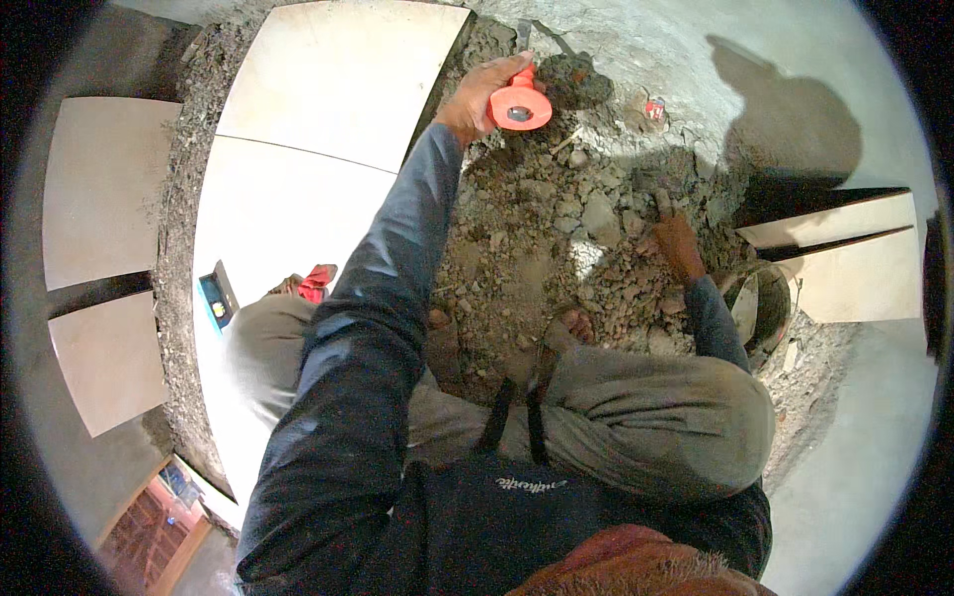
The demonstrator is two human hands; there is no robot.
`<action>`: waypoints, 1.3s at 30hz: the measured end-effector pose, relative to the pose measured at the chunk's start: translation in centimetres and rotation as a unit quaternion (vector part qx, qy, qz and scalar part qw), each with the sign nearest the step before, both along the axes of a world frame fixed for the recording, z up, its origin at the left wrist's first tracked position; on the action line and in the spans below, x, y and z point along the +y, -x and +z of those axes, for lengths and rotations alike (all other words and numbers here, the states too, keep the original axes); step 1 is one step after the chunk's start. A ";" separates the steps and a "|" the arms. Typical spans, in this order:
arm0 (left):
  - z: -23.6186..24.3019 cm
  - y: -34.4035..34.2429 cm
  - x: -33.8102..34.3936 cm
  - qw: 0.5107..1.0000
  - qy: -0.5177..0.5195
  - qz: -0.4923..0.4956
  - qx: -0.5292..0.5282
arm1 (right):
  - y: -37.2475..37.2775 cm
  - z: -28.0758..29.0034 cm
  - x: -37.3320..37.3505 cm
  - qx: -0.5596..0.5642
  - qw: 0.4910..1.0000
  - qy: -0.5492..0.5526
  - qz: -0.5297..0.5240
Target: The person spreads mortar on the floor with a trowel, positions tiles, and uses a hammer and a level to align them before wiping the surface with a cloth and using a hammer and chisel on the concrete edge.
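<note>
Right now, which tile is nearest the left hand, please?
The upper large white tile: its right edge runs beside the left hand, while the lower white tile and the side tiles lie farther.

Left hand [482, 97] grips an orange-handled tool [521, 107] beside a grey clump [584, 83]; right hand [678, 246] down at rubble [517, 223]! Pale tiles [318, 84] lie alongside.

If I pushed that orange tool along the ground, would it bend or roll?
The orange tool in the left hand probably won't bend: its shaft looks like stiff metal. Its round flange might let it roll slightly, but lumpy rubble would likely stop it.
</note>
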State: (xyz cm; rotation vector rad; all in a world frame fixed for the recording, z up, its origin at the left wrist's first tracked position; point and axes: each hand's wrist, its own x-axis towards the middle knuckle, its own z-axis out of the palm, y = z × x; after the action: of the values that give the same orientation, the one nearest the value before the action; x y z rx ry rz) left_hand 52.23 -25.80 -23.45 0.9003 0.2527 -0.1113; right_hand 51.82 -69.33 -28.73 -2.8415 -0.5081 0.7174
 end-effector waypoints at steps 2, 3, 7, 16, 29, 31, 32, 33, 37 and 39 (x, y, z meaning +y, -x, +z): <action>-1.3 0.0 0.1 0.997 0.060 0.010 0.047 | -0.1 3.9 1.2 0.106 0.992 -0.016 -0.070; -2.1 -0.2 0.1 0.996 0.088 0.013 0.030 | 0.0 4.8 1.1 0.133 0.986 -0.036 -0.096; -2.3 -0.6 -0.3 0.993 0.118 0.013 0.006 | 1.0 7.6 1.4 0.137 0.969 -0.131 -0.157; -2.9 -2.1 1.5 0.998 0.030 0.040 0.029 | 0.9 19.2 10.6 -0.147 0.969 -0.069 0.184; -2.4 -2.2 0.4 0.993 0.103 0.054 0.030 | 2.3 17.9 14.0 -0.067 0.949 -0.166 0.260; -2.0 -2.2 0.3 0.992 0.117 0.039 0.024 | 2.6 18.8 14.5 -0.173 0.902 -0.206 0.337; -1.7 -2.1 0.2 0.992 0.123 0.032 0.021 | 2.8 19.1 14.7 -0.225 0.871 -0.226 0.373; -1.5 -2.2 0.3 0.992 0.116 0.038 0.027 | 2.9 19.2 15.1 -0.201 0.869 -0.263 0.368; -2.3 -2.7 0.4 0.991 0.127 0.027 0.019 | 1.0 17.4 17.4 -0.220 0.858 -0.228 0.404; -2.3 -3.5 -0.3 0.991 0.131 -0.001 0.006 | -2.4 14.3 16.8 -0.239 0.877 -0.040 0.416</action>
State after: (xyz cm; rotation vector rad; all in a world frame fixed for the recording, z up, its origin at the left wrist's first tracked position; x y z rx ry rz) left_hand 55.71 -26.12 -25.80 0.6397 0.2423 -0.1478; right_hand 54.18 -52.48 -14.40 -2.6189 -1.8393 0.0354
